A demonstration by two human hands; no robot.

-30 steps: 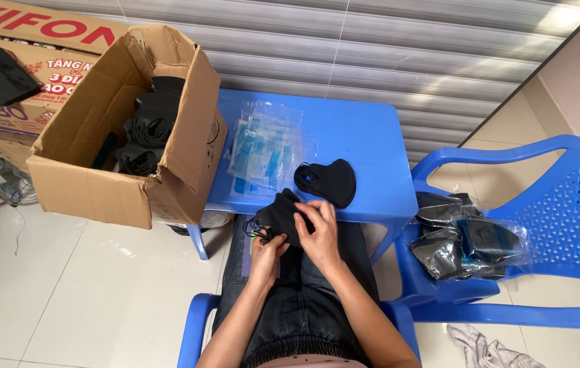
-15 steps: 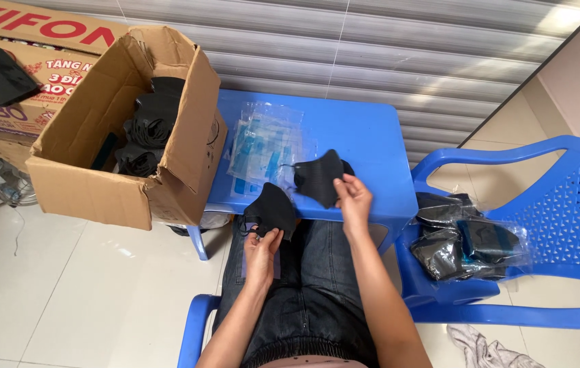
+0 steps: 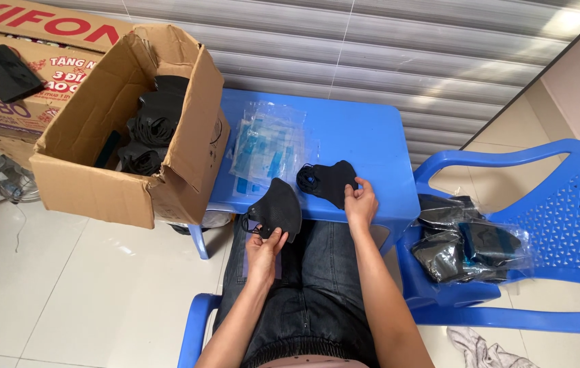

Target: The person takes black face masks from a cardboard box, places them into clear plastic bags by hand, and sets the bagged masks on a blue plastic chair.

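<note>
Carton (image 3: 106, 184) — masks (image 3: 150, 129) half-hidden

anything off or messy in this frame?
Minor: a crumpled cloth lies on the floor by the blue chair. The cardboard box has ragged, bent flaps. Left hand and right hand each hold a black mask.

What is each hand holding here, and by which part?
The left hand holds a black face mask by its lower edge, over the lap. The right hand grips a second black mask by its right edge on the blue table.
</note>
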